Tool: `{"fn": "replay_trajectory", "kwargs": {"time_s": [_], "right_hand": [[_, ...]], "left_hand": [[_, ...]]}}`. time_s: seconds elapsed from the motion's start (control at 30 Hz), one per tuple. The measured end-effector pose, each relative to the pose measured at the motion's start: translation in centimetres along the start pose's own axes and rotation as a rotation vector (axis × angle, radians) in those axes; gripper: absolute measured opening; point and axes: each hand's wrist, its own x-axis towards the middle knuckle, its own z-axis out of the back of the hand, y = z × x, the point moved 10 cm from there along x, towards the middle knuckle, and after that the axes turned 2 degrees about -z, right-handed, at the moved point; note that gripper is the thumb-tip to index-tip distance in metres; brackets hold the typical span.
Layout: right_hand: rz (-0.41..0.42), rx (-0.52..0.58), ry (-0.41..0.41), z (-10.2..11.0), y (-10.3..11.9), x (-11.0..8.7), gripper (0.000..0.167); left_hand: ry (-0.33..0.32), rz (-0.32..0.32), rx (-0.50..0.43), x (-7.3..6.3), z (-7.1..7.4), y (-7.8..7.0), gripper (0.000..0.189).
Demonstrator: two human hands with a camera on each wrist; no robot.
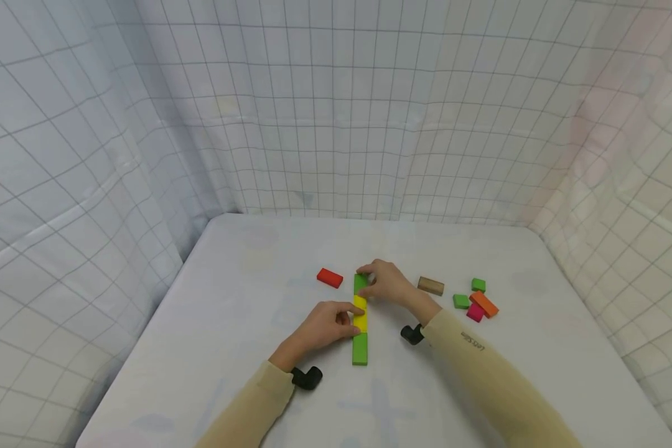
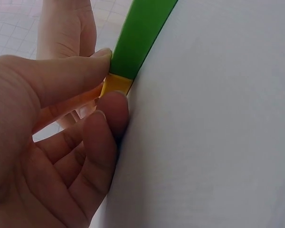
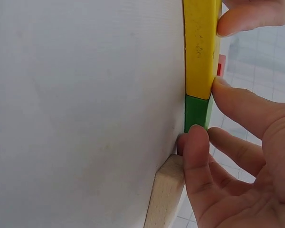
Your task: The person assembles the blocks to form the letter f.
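Note:
A straight row of blocks runs away from the person: a near green block (image 1: pixel 359 351), a yellow block (image 1: pixel 361 322) in the middle and a far green block (image 3: pixel 196 112). My left hand (image 1: pixel 326 325) comes from the left and holds the yellow block, its thumb by the joint with the near green block and its fingers along the side. At the far end, my right hand (image 1: pixel 389 283) pinches the far green block from the right. In the right wrist view the right thumb (image 3: pixel 237 99) lies near the seam between yellow and green. Fingers partly hide both held blocks.
Left of the row's far end lies a red block (image 1: pixel 330 278). Right of the right hand is a wooden block (image 1: pixel 430 286). Farther right lie small green blocks (image 1: pixel 462 302), an orange block (image 1: pixel 485 303) and a magenta block (image 1: pixel 475 312). Gridded white curtains (image 1: pixel 325 124) surround the white table (image 1: pixel 229 298).

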Motion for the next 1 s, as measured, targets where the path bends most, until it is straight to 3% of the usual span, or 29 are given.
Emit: {"fn": "replay_trajectory", "kwargs": {"time_s": [0.2,0.47,0.8,1.0], "right_hand": [[0.029,0.015,-0.016,0.0,0.1,-0.5,0.054],[0.055,0.003,-0.043,0.1,0.7,-2.3,0.055],[0.17,-0.16,-0.023,-0.9,2.1,-3.8,0.058],[0.188,-0.182,-0.027,-1.2,2.3,-4.5,0.054]], "left_hand": [[0.016,-0.009,0.004,-0.2,0.1,-0.1,0.034],[0.021,0.062,-0.018,-0.2,1.3,0.5,0.029],[-0.167,0.025,0.175,1.1,7.2,0.1,0.026],[-0.191,0.032,0.338,2.7,9.2,1.3,0.026]]}}
